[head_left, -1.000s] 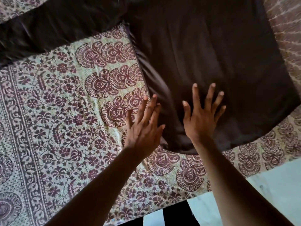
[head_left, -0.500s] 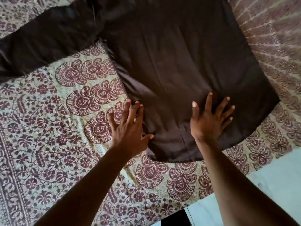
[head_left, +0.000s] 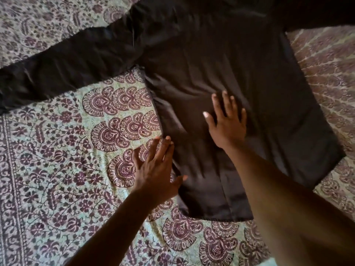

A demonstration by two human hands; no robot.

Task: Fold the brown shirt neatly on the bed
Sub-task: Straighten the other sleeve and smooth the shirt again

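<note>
Dark brown satin shirt (head_left: 240, 73) spread on patterned bedsheet (head_left: 57, 160); right hand (head_left: 227, 124) flat, open at 12 o'clock; left hand (head_left: 153, 169) open, w/ nothing held, at 9.

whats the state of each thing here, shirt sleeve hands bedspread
brown shirt: spread flat on the bed, not yet folded
left sleeve: stretched out sideways
right hand: open, palm flat on the shirt
left hand: open, at the shirt's side edge
bedspread: lying flat under the shirt

A patterned bedspread (head_left: 57, 169) in pale green with maroon floral motifs.
</note>
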